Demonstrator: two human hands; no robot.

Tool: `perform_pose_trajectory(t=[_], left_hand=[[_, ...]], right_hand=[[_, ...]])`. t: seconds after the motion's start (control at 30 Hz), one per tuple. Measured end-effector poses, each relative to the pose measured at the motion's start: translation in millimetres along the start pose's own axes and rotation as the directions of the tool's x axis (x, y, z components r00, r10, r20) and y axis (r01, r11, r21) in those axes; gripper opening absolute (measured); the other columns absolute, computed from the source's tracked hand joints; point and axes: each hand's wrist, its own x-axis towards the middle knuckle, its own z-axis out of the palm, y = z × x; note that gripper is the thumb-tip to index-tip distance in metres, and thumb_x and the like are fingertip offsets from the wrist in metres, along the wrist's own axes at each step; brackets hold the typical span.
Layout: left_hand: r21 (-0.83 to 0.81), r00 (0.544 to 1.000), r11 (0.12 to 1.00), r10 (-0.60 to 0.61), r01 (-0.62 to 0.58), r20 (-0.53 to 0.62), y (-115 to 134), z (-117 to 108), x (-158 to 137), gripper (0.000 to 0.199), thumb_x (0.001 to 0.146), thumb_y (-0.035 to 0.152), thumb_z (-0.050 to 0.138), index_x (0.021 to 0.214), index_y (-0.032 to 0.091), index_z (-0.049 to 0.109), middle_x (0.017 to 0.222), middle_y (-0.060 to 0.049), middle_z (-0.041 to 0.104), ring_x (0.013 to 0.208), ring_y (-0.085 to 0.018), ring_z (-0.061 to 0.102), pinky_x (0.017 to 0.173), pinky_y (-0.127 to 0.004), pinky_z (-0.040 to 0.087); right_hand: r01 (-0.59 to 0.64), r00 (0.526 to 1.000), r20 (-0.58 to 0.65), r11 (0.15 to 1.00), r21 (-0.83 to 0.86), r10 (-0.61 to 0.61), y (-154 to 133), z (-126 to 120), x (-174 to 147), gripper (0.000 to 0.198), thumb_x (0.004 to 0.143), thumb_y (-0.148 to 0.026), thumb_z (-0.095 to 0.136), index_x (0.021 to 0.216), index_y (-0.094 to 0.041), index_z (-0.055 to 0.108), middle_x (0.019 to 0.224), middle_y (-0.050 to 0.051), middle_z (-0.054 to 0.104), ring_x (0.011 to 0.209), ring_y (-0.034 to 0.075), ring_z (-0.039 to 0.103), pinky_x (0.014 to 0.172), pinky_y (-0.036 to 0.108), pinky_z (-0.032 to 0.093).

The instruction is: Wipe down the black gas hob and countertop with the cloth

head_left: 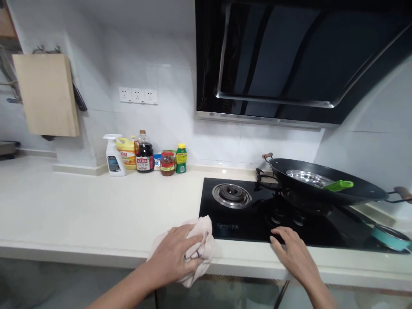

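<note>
So I'm watching this through the head cam, and I'm using the cooktop as my landmark. The left hand is grasping a bunched pale cloth at the cooktop's front-left corner. I'm not able to tell whether it's touching the glass. The right hand is holding nothing, fingers loosely spread over the cooktop's front edge; contact is unclear there too.

What's worrying me: the cloth's lower folds are showing past the front of the bench, so I'm guessing a weak grip could be letting it slip off, front-left of the cooktop. Its loose top could also be snagging on the burner ring, at the cooktop's left, if it's going in too deep. I'm not seeing whether anything's hot.

The wok is sitting over the cooktop's right side, looking tilted to me, with a green handle resting inside. A careless right-arm bump might be shifting that. The teal pan is sitting at the cooktop's front-right corner, so a wide sweep could be catching it too.
</note>
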Motion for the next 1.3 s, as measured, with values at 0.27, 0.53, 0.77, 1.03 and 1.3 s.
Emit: perform_pose_trajectory(t=[0.27,0.53,0.77,1.03,1.3], left_hand=[[0.123,0.981,0.987,0.12,-0.102,-0.149,-13,7,-26,0.059,0.077,0.037,0.076,0.134,0.033,0.063,0.137,-0.012,0.067,0.121,-0.036,0.064,0.091,-0.047,0.055],[0.174,0.978,0.984,0.008,0.029,-0.208,-71,9,-77,0.061,0.078,0.044,0.075,0.136,0.042,0.06,0.14,-0.007,0.067,0.127,-0.035,0.064,0.097,-0.047,0.055],[0.274,0.956,0.95,-0.067,0.148,-0.284,-141,-20,-126,0.065,0.079,0.053,0.072,0.141,0.038,0.055,0.135,-0.008,0.071,0.123,-0.036,0.067,0.099,-0.047,0.053],[0.204,0.904,0.919,-0.256,0.338,-0.342,-160,-44,-135,0.055,0.09,0.06,0.051,0.144,0.051,0.043,0.13,0.012,0.073,0.115,-0.03,0.07,0.096,-0.05,0.056],[0.26,0.786,0.742,-0.575,0.618,-0.226,-188,-71,-111,0.049,0.093,0.064,0.041,0.128,0.037,0.064,0.128,0.003,0.075,0.122,-0.034,0.064,0.091,-0.052,0.053]], right_hand=[[-0.011,1.0,0.018,1.0,-0.004,0.011,-4,-5,-1,0.036,0.097,-0.046,0.044,0.115,-0.024,0.066,0.125,0.008,0.064,0.116,0.026,0.059,0.098,0.044,0.047],[0.004,1.0,0.007,1.0,-0.008,-0.004,0,-2,-2,0.037,0.097,-0.047,0.043,0.115,-0.025,0.067,0.124,0.008,0.064,0.115,0.026,0.059,0.097,0.044,0.047],[0.01,1.0,0.004,1.0,-0.009,-0.01,0,-2,-1,0.037,0.097,-0.046,0.044,0.114,-0.024,0.068,0.123,0.008,0.065,0.114,0.026,0.06,0.096,0.043,0.048],[-0.001,1.0,0.024,1.0,0.009,0.001,-2,-4,-1,0.036,0.097,-0.046,0.044,0.114,-0.024,0.067,0.123,0.008,0.064,0.115,0.026,0.059,0.098,0.044,0.047],[-0.01,0.999,0.039,1.0,0.008,0.01,1,-1,-1,0.039,0.098,-0.048,0.042,0.117,-0.024,0.066,0.126,0.009,0.063,0.117,0.027,0.057,0.1,0.045,0.045]])
